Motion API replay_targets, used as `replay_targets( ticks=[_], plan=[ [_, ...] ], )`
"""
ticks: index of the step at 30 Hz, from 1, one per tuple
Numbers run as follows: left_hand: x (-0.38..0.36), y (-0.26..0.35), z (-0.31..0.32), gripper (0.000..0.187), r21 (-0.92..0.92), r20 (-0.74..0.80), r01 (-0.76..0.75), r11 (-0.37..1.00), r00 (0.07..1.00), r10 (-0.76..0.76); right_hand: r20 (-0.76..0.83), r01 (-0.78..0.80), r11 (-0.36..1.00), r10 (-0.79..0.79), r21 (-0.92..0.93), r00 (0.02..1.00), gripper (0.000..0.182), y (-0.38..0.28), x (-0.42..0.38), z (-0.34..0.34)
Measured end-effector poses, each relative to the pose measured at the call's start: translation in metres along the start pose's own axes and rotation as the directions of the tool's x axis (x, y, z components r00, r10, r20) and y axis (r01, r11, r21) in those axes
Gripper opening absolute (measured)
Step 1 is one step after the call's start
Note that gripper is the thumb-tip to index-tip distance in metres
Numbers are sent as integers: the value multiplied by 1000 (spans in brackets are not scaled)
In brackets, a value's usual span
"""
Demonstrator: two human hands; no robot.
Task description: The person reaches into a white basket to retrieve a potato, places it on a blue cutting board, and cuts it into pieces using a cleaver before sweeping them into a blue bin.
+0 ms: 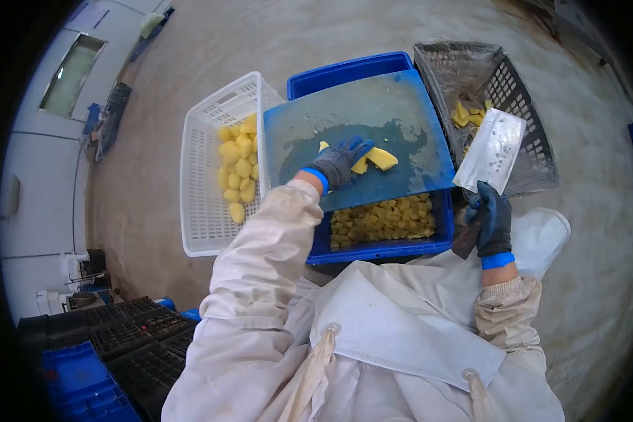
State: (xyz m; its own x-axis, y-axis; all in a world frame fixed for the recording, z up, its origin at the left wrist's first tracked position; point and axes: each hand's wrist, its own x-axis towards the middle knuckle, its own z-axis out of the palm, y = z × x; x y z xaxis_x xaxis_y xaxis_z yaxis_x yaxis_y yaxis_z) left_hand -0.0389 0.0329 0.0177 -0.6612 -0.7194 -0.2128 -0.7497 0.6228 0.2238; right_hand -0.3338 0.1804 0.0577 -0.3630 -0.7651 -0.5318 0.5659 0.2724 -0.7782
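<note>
My left hand [337,163], in a dark grey glove with a blue band at the wrist, is closed over cut potato pieces on the blue cutting board [302,126]. A thick yellow potato piece [382,158] shows just right of its fingers, and a small bit peeks out on the left; what lies under the palm is hidden. Off the board to the right, my right hand [496,221], also gloved, grips a cleaver [492,150] by its handle, the broad blade raised and wet. Below the board's near edge, a blue crate [394,250] holds many potato chunks [383,221].
Left of the board, a white basket [197,204] holds whole peeled potatoes [240,162]. A dark lined crate [538,133] with some potato pieces [469,116] stands at the right. Another blue bin [330,79] sits behind the board. Black crates [133,330] stand at lower left.
</note>
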Motion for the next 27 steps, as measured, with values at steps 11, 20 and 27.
replay_targets(
  ticks=[11, 20, 27],
  plan=[
    [15, -10, -40, 50, -268, 430, 175, 947, 902, -45, -36, -12, 996, 9, -86, 999, 10, 6, 2, 7],
    [37, -13, -25, 53, -224, 351, 246, 943, 923, -158, 2, 27, 961, -28, -277, 1000, 10, 6, -4, 15],
    [19, -4, -9, 77, -165, 202, 129, 978, 975, -94, 130, 96, 924, -50, -370, 990, 14, 7, -9, 17]
  ],
)
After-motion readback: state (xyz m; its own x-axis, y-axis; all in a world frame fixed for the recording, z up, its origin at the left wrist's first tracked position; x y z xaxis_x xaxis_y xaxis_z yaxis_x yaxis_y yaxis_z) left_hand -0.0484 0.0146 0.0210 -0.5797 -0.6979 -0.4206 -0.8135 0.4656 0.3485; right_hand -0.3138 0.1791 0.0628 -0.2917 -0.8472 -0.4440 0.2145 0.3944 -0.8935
